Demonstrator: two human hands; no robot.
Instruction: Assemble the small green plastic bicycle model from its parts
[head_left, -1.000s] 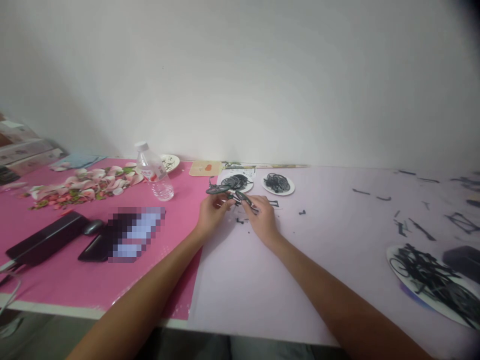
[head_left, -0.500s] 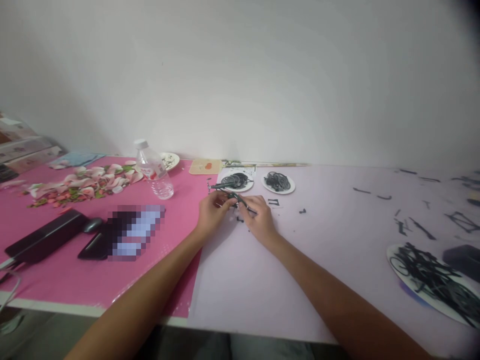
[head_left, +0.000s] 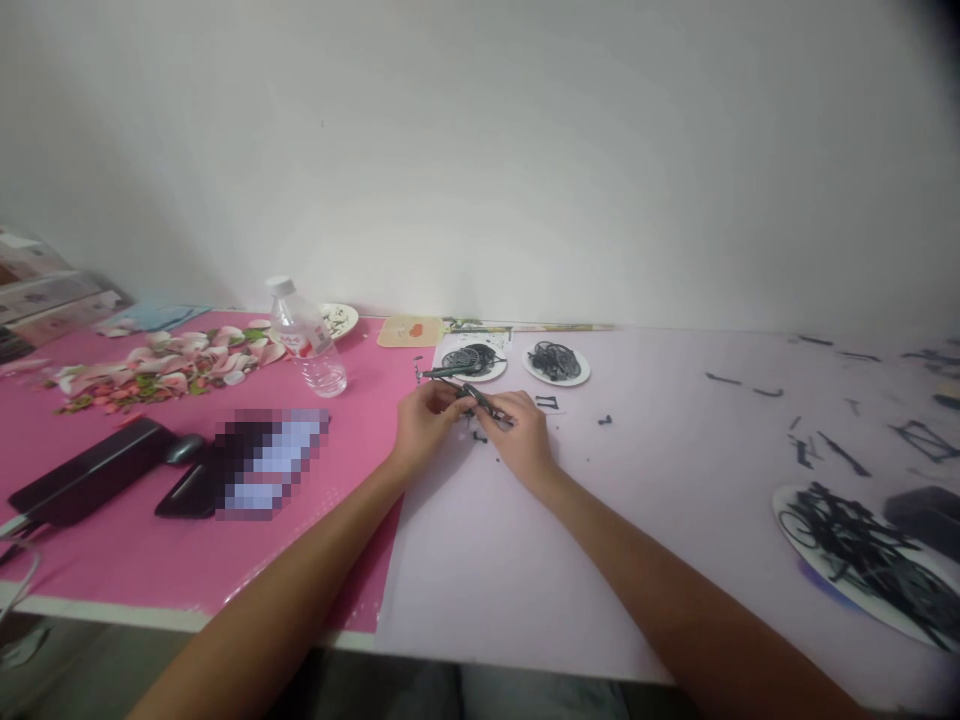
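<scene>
Above the pale sheet, my left hand [head_left: 426,422] and my right hand [head_left: 523,436] meet, both closed on a small black plastic model part [head_left: 486,402]. It looks like a piece of a miniature bicycle; the fingers hide much of it. Just beyond my left fingertips is a dark bar with a handlebar-like end [head_left: 448,371]; whether it joins the held part I cannot tell. A white plate of black wheels [head_left: 496,377] lies behind the hands, with a second plate of thin black parts [head_left: 584,378] to its right. A small black piece [head_left: 479,437] lies below my fingers.
On the pink mat [head_left: 330,560] at left are a water bottle [head_left: 307,350], a phone [head_left: 187,495], a black box-like device [head_left: 90,470] and artificial petals [head_left: 180,362]. At right lie loose black parts [head_left: 844,455] and a large plate of bicycle parts [head_left: 784,500].
The held black part has turned slightly between my fingers and now looks thinner. Both hands stay in nearly the same place.
</scene>
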